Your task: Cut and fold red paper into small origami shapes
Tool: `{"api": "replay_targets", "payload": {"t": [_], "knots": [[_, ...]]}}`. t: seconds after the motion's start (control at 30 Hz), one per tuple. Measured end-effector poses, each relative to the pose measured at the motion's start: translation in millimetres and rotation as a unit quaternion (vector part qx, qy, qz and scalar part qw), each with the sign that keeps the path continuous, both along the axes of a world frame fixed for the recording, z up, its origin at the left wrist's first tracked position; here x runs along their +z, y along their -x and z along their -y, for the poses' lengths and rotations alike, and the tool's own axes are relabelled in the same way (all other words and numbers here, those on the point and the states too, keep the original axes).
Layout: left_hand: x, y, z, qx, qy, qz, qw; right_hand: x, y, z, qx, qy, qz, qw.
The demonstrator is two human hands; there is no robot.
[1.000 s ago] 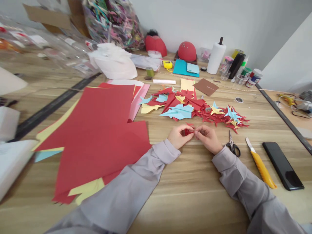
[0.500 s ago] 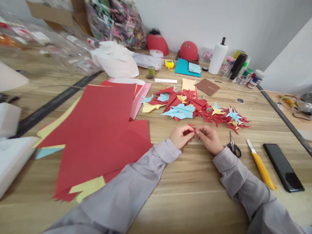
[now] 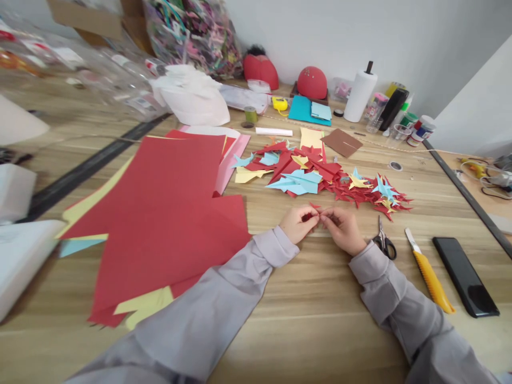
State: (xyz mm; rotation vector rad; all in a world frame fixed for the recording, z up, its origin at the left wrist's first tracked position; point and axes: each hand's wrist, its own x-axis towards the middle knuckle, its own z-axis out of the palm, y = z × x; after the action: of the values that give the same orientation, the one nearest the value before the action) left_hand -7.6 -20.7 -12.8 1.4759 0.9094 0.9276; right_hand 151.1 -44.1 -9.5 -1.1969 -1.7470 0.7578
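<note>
My left hand (image 3: pixel 296 224) pinches a small folded piece of red paper (image 3: pixel 307 217) over the middle of the table. From the other side my right hand (image 3: pixel 342 228) pinches the same piece, its fingertips meeting the left ones. Most of the paper is hidden by the fingers, and its exact shape does not show. Just beyond the hands lies a heap of folded red paper pieces (image 3: pixel 326 173), with blue and yellow ones among them. A larger light-blue folded paper (image 3: pixel 296 182) rests at its front. Small black-handled scissors (image 3: pixel 384 240) lie near my right wrist.
Large red paper sheets (image 3: pixel 172 213) cover the left side under my left forearm. A yellow utility knife (image 3: pixel 430 272) with its blade out and a black phone (image 3: pixel 466 274) lie at right. Behind stand a white roll (image 3: pixel 360 96), jars, a yellow tape measure (image 3: pixel 280 104) and red pincushions (image 3: pixel 312 82).
The view has shifted very slightly. Both hands stay at the same spot, still pinching the red paper, with only a small movement of the fingers.
</note>
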Motion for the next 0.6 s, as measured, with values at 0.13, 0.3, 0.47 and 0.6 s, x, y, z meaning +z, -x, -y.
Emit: {"api": "replay_targets", "payload": {"t": [0.13, 0.3, 0.47, 0.6], "knots": [[0.2, 0.3, -0.7, 0.0, 0.024, 0.011, 1.0, 2.0, 1.3, 2.2, -0.015, -0.046, 0.044, 0.998], [1.3, 0.0, -0.6, 0.006, 0.035, 0.022, 0.999, 2.4, 1.2, 3.7, -0.019, -0.098, 0.111, 0.989], [4.3, -0.5, 0.3, 0.004, 0.053, 0.019, 0.998, 1.8, -0.4, 3.7, -0.015, -0.135, 0.143, 0.98], [4.7, -0.4, 0.8, 0.004, 0.042, 0.008, 0.999, 3.2, -0.4, 4.8, -0.016, -0.144, 0.155, 0.977]]}}
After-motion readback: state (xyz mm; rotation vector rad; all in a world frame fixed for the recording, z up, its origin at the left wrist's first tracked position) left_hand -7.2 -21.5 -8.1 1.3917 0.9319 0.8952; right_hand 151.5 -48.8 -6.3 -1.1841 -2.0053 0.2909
